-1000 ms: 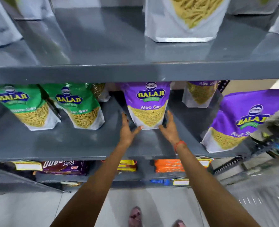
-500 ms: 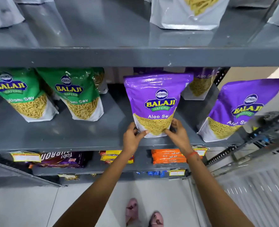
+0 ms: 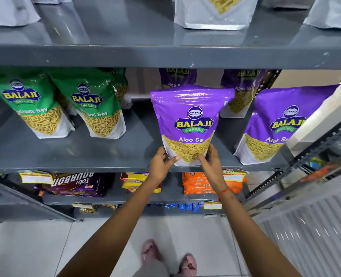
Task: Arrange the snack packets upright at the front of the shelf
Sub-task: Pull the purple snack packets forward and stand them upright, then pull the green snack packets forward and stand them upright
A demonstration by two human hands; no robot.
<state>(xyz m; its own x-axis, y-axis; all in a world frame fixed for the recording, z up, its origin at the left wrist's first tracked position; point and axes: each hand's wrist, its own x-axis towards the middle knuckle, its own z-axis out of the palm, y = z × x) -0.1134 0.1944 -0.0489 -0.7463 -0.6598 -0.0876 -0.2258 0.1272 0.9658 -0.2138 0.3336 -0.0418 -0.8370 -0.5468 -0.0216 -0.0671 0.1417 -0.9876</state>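
A purple Aloo Sev packet point(image 3: 191, 116) stands upright at the front edge of the grey middle shelf point(image 3: 69, 154). My left hand point(image 3: 160, 163) grips its lower left corner and my right hand point(image 3: 210, 161) grips its lower right corner. Another purple packet point(image 3: 275, 124) stands at the front right. Two more purple packets point(image 3: 243, 90) stand further back, partly hidden. Two green Sev packets point(image 3: 33, 104) point(image 3: 95, 108) stand mid-depth on the left.
The upper shelf point(image 3: 165, 54) overhangs, carrying white packets point(image 3: 213, 11). Below are biscuit packs, a dark Bourbon one point(image 3: 75, 183), yellow point(image 3: 137, 181) and orange point(image 3: 201, 185). A metal upright and shutter point(image 3: 309, 226) stand at the right. My feet are on the tiled floor.
Both hands drew the purple packet from the back of the shelf forward to its front edge, and now hold it by its base. The camera view has tilted slightly.
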